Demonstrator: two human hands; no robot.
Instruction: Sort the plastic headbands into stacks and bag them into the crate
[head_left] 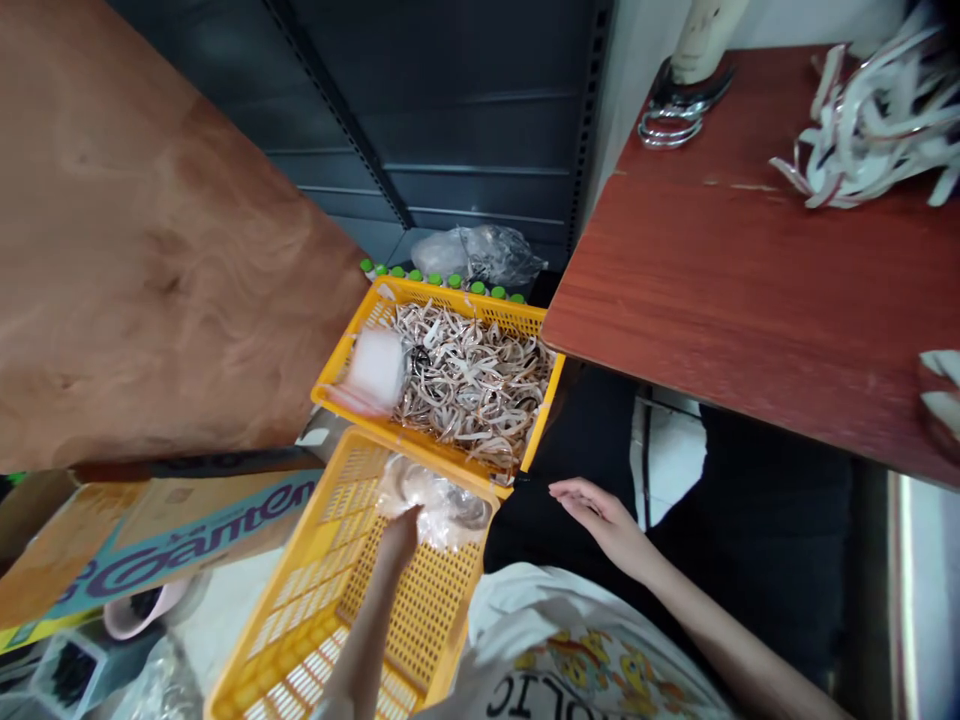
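My left hand (pixel 402 532) reaches down into a yellow plastic basket (pixel 352 480) and is closed on a clear plastic bag (pixel 451 510) with pale contents I cannot make out. The bag partly hides its fingers. My right hand (pixel 600 512) hovers over my dark-clothed lap, fingers stretched out, holding nothing. Just beyond the left hand, a second yellow basket (pixel 538 440) holds a heap of pale, curved strips (pixel 469 385), some with a coppery shine. A blurred white packet (pixel 376 368) lies at that basket's left side.
On the right, a reddish-brown table (pixel 750 270) carries another pile of pale strips (pixel 870 130) and scissors (pixel 671 115). Several green-capped bottles (pixel 456 283) line the far basket's back edge. A wooden board (pixel 150 230) and a printed cardboard box (pixel 202 530) stand on the left.
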